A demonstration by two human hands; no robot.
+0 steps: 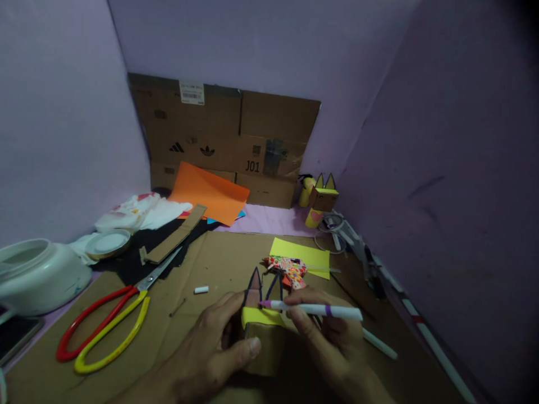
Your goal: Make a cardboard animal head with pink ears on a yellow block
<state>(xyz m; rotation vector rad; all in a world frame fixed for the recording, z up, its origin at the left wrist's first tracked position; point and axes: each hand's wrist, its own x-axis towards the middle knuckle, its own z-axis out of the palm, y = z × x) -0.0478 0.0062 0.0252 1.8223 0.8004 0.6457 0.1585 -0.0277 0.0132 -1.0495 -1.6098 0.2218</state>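
My left hand (214, 345) wraps around a small cardboard box figure (263, 336) with a yellow top and two pointed ears, holding it on the cardboard sheet. My right hand (332, 342) grips a white marker (314, 308) with a purple band. Its purple tip touches the base of the left ear. A patterned glue gun (288, 269) lies just behind the figure, next to a yellow paper (303, 253).
Red and yellow scissors (109, 320) lie at the left, near a white jar (37, 275) and its lid (107, 243). Orange paper (208, 193) and flattened boxes (227, 140) stand at the back. A finished box figure (322, 199) sits by the right wall.
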